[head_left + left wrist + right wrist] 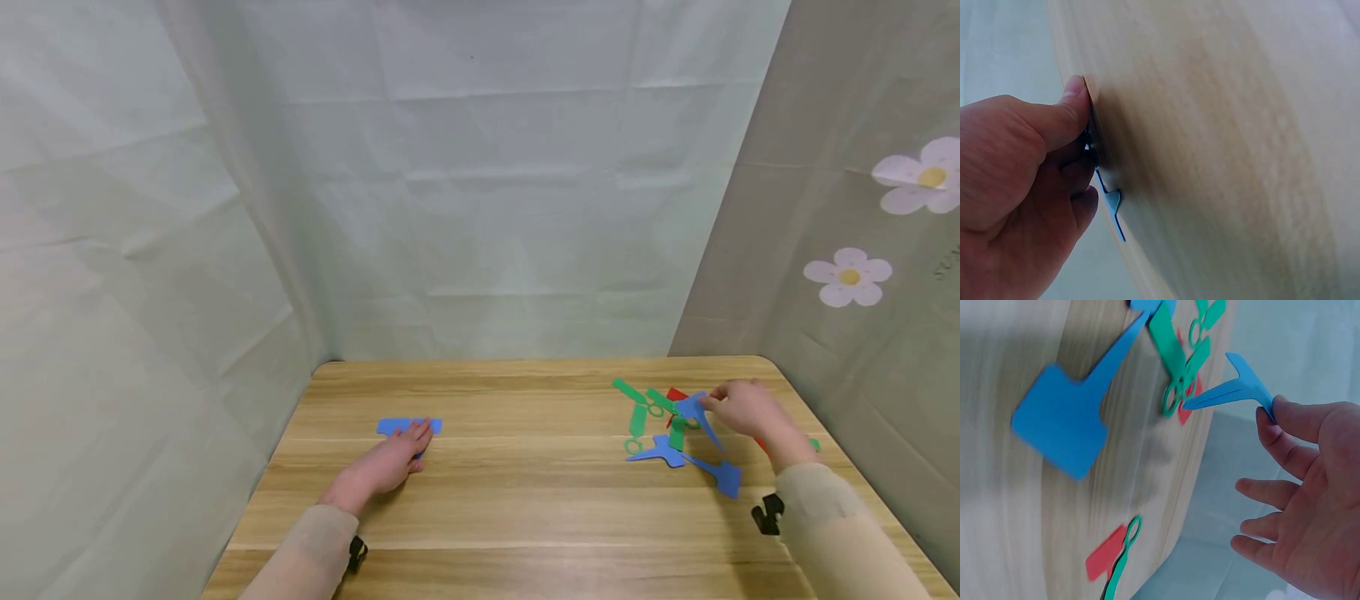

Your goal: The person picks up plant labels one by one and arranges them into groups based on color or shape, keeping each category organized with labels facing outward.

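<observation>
On the left of the table, a flat blue T-shaped plant label [401,424] lies with its wide head away from me. My left hand [386,460] rests on it, fingers covering most of its stem. In the left wrist view, only part of that label [1113,201] shows past the fingers. Over at the right, my right hand [746,408] pinches another blue T-shaped plant label [1235,390] by its edge between thumb and forefinger, above the pile. The other fingers are spread loosely. Beneath it lie green ringed tags [637,421] and more blue T-shaped labels [726,477].
A red piece [676,394] lies partly under the pile. Near the right edge, another red piece [1105,553] lies beside a green ringed tag [1117,572]. Pale cloth walls [510,208] stand behind and beside the wooden table [517,500].
</observation>
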Demonstrator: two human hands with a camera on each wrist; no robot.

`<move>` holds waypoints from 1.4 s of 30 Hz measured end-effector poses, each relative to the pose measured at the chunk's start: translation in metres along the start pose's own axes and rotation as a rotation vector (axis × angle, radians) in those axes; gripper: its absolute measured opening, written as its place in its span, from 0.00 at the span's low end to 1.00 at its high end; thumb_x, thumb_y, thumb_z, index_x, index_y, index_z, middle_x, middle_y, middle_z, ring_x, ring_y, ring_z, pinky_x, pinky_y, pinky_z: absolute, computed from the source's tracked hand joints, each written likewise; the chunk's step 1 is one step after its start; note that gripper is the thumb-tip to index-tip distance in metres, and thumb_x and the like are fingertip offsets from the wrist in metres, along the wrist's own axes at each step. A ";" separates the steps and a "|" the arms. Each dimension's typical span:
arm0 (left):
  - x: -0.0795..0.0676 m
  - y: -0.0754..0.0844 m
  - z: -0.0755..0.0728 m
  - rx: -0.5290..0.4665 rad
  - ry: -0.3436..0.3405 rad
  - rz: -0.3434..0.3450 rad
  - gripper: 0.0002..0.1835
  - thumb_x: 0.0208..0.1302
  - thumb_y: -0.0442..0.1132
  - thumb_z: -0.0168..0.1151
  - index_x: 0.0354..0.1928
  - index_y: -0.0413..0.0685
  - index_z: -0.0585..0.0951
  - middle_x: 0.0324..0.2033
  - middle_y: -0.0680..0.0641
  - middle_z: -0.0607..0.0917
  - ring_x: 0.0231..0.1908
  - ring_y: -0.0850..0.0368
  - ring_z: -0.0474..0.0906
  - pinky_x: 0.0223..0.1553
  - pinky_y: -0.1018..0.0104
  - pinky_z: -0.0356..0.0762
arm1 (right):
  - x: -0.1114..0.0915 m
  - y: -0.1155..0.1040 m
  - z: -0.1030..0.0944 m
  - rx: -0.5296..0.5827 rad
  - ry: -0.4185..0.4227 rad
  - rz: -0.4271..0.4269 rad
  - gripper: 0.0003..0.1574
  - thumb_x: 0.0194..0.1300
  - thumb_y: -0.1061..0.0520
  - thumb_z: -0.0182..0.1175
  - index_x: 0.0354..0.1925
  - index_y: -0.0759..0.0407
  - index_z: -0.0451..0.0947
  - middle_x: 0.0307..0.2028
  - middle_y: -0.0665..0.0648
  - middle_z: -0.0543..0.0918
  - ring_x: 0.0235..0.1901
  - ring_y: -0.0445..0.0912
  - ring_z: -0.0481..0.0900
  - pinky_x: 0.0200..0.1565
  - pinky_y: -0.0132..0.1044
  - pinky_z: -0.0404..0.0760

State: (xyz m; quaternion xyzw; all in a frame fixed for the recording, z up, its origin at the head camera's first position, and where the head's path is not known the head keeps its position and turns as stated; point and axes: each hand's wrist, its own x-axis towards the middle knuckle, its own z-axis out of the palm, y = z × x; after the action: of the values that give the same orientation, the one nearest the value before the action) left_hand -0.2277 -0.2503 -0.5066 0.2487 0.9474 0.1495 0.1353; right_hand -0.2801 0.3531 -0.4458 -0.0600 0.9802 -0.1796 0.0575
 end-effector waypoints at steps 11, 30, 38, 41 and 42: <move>-0.001 0.001 0.001 0.025 -0.002 -0.007 0.32 0.81 0.31 0.56 0.80 0.26 0.61 0.81 0.29 0.57 0.80 0.31 0.53 0.79 0.35 0.53 | 0.008 -0.044 0.021 0.105 -0.023 -0.118 0.24 0.82 0.50 0.55 0.47 0.70 0.85 0.42 0.65 0.87 0.38 0.57 0.82 0.41 0.54 0.81; -0.003 -0.001 0.002 -0.005 0.005 -0.028 0.32 0.81 0.30 0.57 0.80 0.26 0.60 0.82 0.30 0.56 0.81 0.31 0.52 0.79 0.36 0.52 | 0.024 -0.142 0.094 0.519 -0.036 0.012 0.28 0.83 0.43 0.56 0.61 0.64 0.82 0.58 0.65 0.83 0.54 0.63 0.79 0.52 0.58 0.80; 0.000 0.001 0.000 0.010 -0.004 -0.031 0.32 0.80 0.30 0.57 0.79 0.26 0.61 0.81 0.30 0.56 0.80 0.31 0.53 0.79 0.36 0.52 | 0.033 -0.183 0.110 0.539 0.034 -0.003 0.21 0.77 0.45 0.65 0.52 0.59 0.91 0.71 0.70 0.76 0.69 0.67 0.74 0.62 0.62 0.79; -0.001 0.002 0.000 0.019 -0.005 -0.026 0.32 0.80 0.30 0.57 0.79 0.25 0.61 0.81 0.30 0.56 0.80 0.31 0.53 0.79 0.36 0.53 | 0.034 -0.197 0.114 0.563 0.048 -0.003 0.20 0.75 0.44 0.68 0.50 0.58 0.92 0.72 0.69 0.76 0.70 0.68 0.73 0.63 0.62 0.79; -0.001 0.002 0.000 0.016 -0.006 -0.026 0.32 0.80 0.30 0.57 0.79 0.25 0.61 0.81 0.30 0.56 0.80 0.31 0.53 0.79 0.36 0.53 | 0.035 -0.201 0.116 0.563 0.055 0.000 0.20 0.74 0.44 0.68 0.49 0.57 0.92 0.71 0.69 0.77 0.69 0.67 0.74 0.63 0.60 0.79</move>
State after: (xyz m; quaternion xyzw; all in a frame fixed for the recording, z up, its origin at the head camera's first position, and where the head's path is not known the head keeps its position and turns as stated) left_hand -0.2262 -0.2487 -0.5056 0.2377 0.9513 0.1391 0.1382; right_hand -0.2796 0.1219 -0.4843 -0.0366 0.8929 -0.4465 0.0456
